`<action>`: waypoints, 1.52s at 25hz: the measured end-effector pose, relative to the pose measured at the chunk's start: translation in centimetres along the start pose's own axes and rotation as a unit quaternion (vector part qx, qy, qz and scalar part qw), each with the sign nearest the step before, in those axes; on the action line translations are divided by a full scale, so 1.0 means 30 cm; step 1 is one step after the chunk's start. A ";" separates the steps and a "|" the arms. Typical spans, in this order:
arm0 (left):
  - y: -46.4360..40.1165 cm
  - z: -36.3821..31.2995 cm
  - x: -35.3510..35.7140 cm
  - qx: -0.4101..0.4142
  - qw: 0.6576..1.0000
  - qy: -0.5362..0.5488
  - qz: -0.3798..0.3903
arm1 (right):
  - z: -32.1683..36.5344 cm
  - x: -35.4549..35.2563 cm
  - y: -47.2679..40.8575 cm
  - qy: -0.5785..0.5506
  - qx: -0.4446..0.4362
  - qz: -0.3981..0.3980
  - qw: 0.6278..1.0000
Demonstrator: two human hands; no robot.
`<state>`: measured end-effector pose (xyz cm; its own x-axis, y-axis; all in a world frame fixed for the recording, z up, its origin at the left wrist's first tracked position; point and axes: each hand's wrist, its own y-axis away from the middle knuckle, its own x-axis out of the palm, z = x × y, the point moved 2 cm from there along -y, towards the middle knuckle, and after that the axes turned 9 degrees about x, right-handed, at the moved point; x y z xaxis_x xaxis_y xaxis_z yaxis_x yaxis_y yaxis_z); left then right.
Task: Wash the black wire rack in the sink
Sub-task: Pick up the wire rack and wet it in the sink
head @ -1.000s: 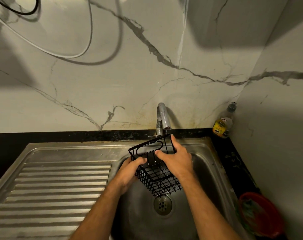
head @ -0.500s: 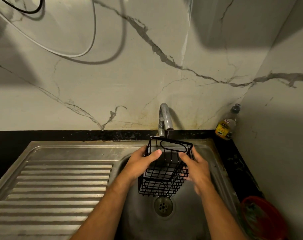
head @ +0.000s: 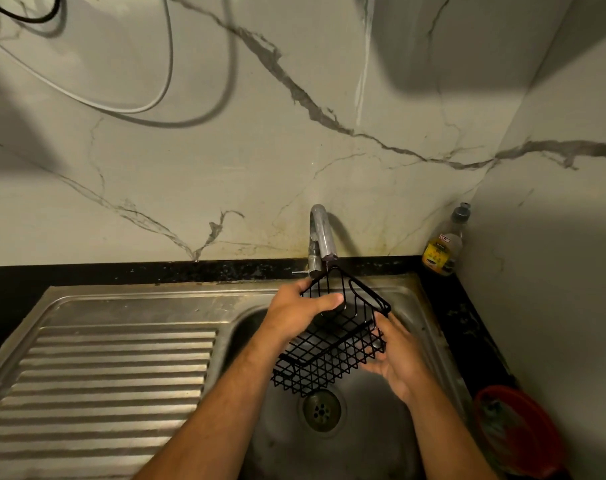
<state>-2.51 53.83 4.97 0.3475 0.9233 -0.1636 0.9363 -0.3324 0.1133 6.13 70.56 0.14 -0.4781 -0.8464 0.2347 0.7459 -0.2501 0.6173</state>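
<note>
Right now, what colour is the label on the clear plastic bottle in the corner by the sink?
Yellow, seen in the head view on the clear plastic bottle.

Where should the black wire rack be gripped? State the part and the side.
Grip the black wire rack by its thick top rim, from opposite ends. It hangs tilted over the sink; the mesh is thin, and the hands, left and right, already hold it so.

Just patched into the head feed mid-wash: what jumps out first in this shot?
The black wire rack stands out, held tilted over the steel sink just below the tap. The left hand grips its upper edge and the right hand cups its lower right side. In the right corner stands a yellow-labelled bottle, with a red bowl nearer on the counter.
</note>
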 end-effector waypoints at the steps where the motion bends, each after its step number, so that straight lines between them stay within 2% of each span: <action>1: -0.009 -0.001 0.001 -0.006 1.000 -0.006 -0.006 | -0.007 0.010 0.010 0.001 -0.010 -0.005 1.000; 3: -0.024 0.008 0.006 -0.015 1.000 -0.012 -0.016 | -0.035 0.030 0.020 0.003 -0.062 -0.047 0.997; 5: -0.028 0.017 0.006 -0.020 0.999 -0.012 -0.036 | -0.055 0.074 0.041 0.072 -0.122 -0.080 0.987; 7: -0.030 0.032 0.002 -0.024 0.998 -0.016 -0.051 | -0.065 0.124 0.060 0.188 -0.117 -0.090 0.971; 9: -0.029 0.040 0.000 -0.020 0.998 -0.023 -0.061 | -0.071 0.153 0.055 0.215 -0.094 -0.107 0.966; 12: -0.021 0.029 -0.004 -0.015 0.996 -0.040 -0.073 | -0.061 0.187 0.064 0.201 -0.101 -0.128 0.966; 22: 0.013 0.010 0.009 0.044 0.986 -0.158 -0.036 | -0.059 0.163 0.037 0.161 -0.132 -0.173 0.963; 28: 0.020 0.024 0.008 0.065 0.973 -0.221 0.020 | -0.072 0.129 0.015 0.133 -0.132 -0.185 0.965; 31: 0.049 0.015 -0.025 0.090 0.964 -0.251 -0.005 | -0.082 0.123 -0.002 0.120 -0.123 -0.179 0.969; 33: 0.072 0.033 -0.063 0.104 0.952 -0.283 -0.049 | -0.083 0.109 -0.016 0.093 -0.121 -0.167 0.974; 36: 0.098 0.081 -0.128 0.061 0.951 -0.288 -0.097 | -0.063 0.076 -0.029 0.034 -0.114 -0.146 0.982; 38: 0.107 0.100 -0.149 0.031 0.947 -0.306 -0.095 | -0.056 0.059 -0.036 0.014 -0.109 -0.133 0.985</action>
<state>-0.92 48.07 3.11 0.1191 0.6886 -0.7153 0.9794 -0.1997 -0.0291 5.26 68.54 -1.39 -0.6594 -0.7490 0.0639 0.6795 -0.5575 0.4769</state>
